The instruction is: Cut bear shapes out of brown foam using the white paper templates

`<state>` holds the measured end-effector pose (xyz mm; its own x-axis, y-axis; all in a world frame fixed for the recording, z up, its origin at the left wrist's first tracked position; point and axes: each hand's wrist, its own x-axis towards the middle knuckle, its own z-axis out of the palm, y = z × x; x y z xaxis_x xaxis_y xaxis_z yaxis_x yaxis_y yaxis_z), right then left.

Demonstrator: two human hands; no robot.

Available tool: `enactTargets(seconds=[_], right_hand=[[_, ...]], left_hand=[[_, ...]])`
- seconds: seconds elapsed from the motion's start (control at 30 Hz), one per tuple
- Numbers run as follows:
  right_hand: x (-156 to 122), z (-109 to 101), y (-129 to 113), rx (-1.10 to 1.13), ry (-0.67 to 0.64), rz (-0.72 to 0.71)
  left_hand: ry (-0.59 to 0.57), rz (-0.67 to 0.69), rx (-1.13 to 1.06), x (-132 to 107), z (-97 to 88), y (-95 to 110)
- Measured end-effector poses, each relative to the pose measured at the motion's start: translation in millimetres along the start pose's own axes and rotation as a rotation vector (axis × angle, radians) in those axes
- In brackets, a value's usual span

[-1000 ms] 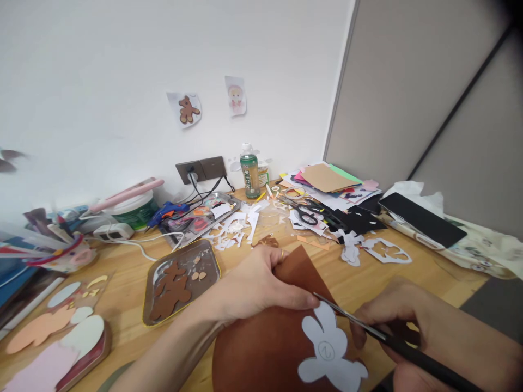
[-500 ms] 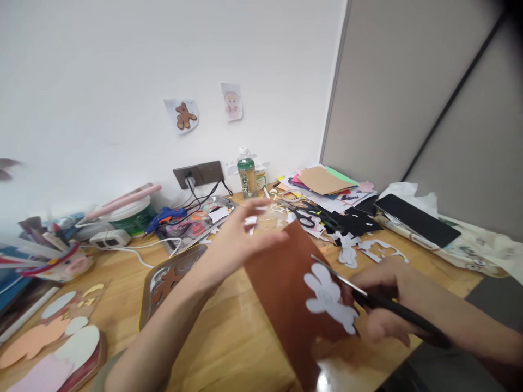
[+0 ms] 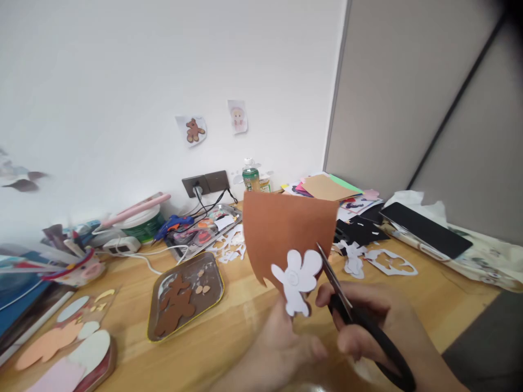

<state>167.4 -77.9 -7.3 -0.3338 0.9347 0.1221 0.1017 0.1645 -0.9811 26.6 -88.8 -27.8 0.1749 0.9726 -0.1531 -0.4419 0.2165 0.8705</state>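
Note:
My left hand is low in front of me, fingers closed on the bottom of a brown sheet that it holds upright. A white flower-like paper shape lies against the sheet's lower part, just above my fingers. My right hand grips black scissors. Their blades point up and touch the sheet's right edge beside the white shape.
A wooden desk carries a metal tray with brown cut-outs, a second tray with a blue glue gun, paper scraps, a green bottle, stacked coloured paper and a black phone. Foam shapes lie at the left.
My left hand has moved from the sheet's top to its bottom edge. The brown sheet has swung upright and turned, and the scissors now point upward at its right edge.

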Motion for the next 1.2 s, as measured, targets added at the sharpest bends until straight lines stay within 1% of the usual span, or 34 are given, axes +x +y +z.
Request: enactTargets(seconds=[0.07,0.13,0.2,0.23,0.3,0.37,0.47,0.6,0.67,0.73,0.8,1.0,1.13,1.2], right_hand=[[-5,4,6,-0.060,0.022,-0.006],[-10,7,11,-0.150,0.062,-0.027],[-14,11,13,-0.228,0.063,-0.041],[-15,13,13,-0.254,0.051,-0.038],[-16,16,15,-0.297,0.020,-0.025],[-15,17,17,-0.321,0.001,-0.002],[-14,19,22,-0.230,-0.076,0.039],[-15,21,21,0.069,-0.229,0.098],[-16,21,16,0.147,-0.284,0.143],[-17,21,11,0.131,-0.294,0.175],[-18,20,8,0.082,-0.277,0.174],[-16,19,12,-0.024,-0.286,0.178],[-15,20,15,-0.097,-0.245,0.149],[-15,21,15,-0.103,-0.226,0.125]], left_hand=[[0.033,0.177,-0.191,2,-1.2,3],[0.125,0.236,-0.348,-2,-0.6,8],[0.236,0.214,-0.453,-6,2.2,11],[0.291,0.201,-0.471,-8,3.9,13],[0.379,0.192,-0.458,-10,6.7,15],[0.436,0.203,-0.413,-11,7.9,17],[0.531,0.195,-0.348,-16,8.0,15],[0.636,0.180,-0.305,-25,8.1,4],[0.658,0.174,-0.283,-27,7.9,-2],[0.652,0.144,-0.269,-28,7.4,-6],[0.646,0.116,-0.271,-28,7.0,-7],[0.695,0.131,-0.278,-28,6.4,-8],[0.664,0.084,-0.237,-26,3.1,-14],[0.644,0.085,-0.209,-26,1.2,-17]])
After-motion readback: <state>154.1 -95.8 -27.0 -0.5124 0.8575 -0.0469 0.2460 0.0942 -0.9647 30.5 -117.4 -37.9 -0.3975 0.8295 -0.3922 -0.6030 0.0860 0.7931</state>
